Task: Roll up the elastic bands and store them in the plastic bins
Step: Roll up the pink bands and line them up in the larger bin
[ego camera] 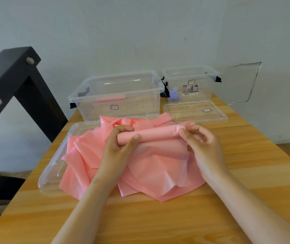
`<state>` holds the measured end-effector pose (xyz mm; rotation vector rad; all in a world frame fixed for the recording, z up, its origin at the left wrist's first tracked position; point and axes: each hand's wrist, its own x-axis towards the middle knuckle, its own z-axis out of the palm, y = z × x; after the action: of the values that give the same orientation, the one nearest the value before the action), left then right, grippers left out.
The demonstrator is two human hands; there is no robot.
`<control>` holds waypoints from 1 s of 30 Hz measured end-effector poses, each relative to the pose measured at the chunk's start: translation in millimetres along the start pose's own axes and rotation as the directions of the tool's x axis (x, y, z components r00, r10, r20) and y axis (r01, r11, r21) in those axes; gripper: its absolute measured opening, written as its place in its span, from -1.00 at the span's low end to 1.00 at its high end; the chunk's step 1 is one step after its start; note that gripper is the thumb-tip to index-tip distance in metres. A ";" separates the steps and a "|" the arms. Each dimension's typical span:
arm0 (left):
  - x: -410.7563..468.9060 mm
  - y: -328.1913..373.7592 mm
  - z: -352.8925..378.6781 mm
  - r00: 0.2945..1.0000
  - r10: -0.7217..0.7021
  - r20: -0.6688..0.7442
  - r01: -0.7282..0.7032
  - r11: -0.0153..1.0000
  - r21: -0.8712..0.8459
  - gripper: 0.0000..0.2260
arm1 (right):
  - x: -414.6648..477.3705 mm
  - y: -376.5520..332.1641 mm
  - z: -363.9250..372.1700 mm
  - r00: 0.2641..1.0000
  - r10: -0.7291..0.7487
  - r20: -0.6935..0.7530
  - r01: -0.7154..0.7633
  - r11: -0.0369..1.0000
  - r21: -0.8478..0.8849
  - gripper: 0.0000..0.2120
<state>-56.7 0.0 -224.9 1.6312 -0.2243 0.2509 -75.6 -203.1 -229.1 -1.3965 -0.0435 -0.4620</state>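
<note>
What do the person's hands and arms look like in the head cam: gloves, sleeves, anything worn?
Nothing worn shows. The left hand and right hand are bare: no gloves, rings or tape. Both wrists carry no watch or band. The left forearm and right forearm are uncovered down to the bottom edge of the frame, with no sleeve cuff in view. No markings, cables or sensors.

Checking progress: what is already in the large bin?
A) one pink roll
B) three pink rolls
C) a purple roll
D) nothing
A: a single pink roll shows through the clear wall of the large bin.
</note>
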 end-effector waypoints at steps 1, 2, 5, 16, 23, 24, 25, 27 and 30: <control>0.4 -0.2 -1.0 1.000 -0.009 0.010 0.009 1.000 0.008 -0.81 | -0.1 -0.4 -0.2 1.000 -0.001 0.004 0.000 1.000 0.004 -0.90; 0.6 -0.4 -1.6 1.000 -0.016 0.022 0.016 1.000 0.010 -0.76 | 0.6 -0.3 -0.3 1.000 0.001 0.007 -0.001 1.000 0.006 -0.90; 0.8 -0.7 -1.0 0.999 -0.026 0.044 0.025 0.999 0.025 -0.71 | 3.4 -0.6 -2.0 0.999 0.022 0.027 -0.023 0.999 0.037 -0.85; 0.5 -2.1 1.9 0.999 0.035 -0.013 -0.034 0.995 0.096 -0.89 | 4.8 1.4 -4.5 0.956 0.132 0.263 -0.144 0.989 0.030 -0.47; 0.3 0.3 3.3 0.999 0.035 -0.017 -0.033 0.993 0.117 -0.86 | 4.5 -3.8 -6.5 0.943 0.020 0.331 -0.003 0.999 -0.050 -0.69; 0.4 0.6 3.3 0.999 0.036 -0.019 -0.034 0.991 0.126 -0.85 | 3.7 -4.0 -6.1 0.946 0.011 0.325 0.004 0.999 -0.046 -0.71; 0.2 0.6 3.1 0.999 0.035 -0.019 -0.032 0.992 0.124 -0.85 | 3.1 -3.5 -5.7 0.950 0.008 0.313 0.009 0.999 -0.050 -0.71; 0.5 0.6 2.0 1.000 0.013 -0.022 -0.011 0.996 0.091 -0.85 | 2.4 -3.5 -5.0 0.957 0.003 0.289 0.018 0.997 -0.071 -0.71; 1.8 -0.3 -1.0 1.000 -0.011 -0.005 0.011 1.000 0.009 -0.79 | 4.7 -1.2 -5.5 0.962 -0.007 0.274 0.025 0.998 -0.064 -0.76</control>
<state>-54.9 1.0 -224.6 1.6405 -0.2105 0.2472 -73.0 -209.8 -227.5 -1.5198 -0.2670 -0.2822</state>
